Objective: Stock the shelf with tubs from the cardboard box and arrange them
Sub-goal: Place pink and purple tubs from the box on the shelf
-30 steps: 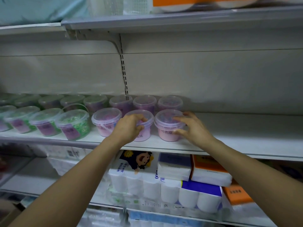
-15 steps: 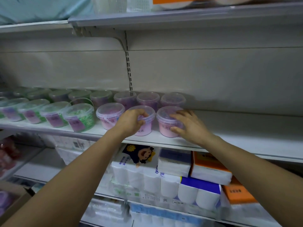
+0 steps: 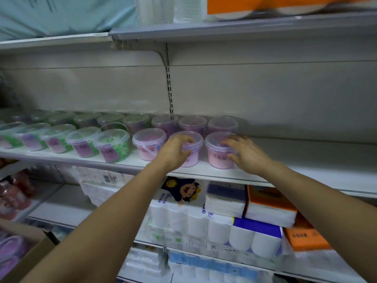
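Two rows of clear-lidded tubs stand on the white shelf (image 3: pixel 306 160): green ones (image 3: pixel 114 146) at the left, pink ones at the right. My left hand (image 3: pixel 175 152) wraps around the second pink tub (image 3: pixel 193 158) in the front row. My right hand (image 3: pixel 244 154) grips the rightmost pink tub (image 3: pixel 216 150) from its right side, fingers over the lid. Another pink tub (image 3: pixel 148 144) stands just left of my left hand. The cardboard box (image 3: pixel 26 258) shows at the bottom left with purple tubs (image 3: pixel 12 248) inside.
The shelf to the right of the pink tubs is bare. Below sit packs of toilet rolls (image 3: pixel 204 221) and tissue packs (image 3: pixel 269 205). An upper shelf (image 3: pixel 244 27) hangs overhead with packaged goods. Red items (image 3: pixel 14 193) lie at the lower left.
The view has shifted right and down, bringing the cardboard box into sight. Both hands stay on the same two pink tubs, with the right hand's fingers now further over its lid.
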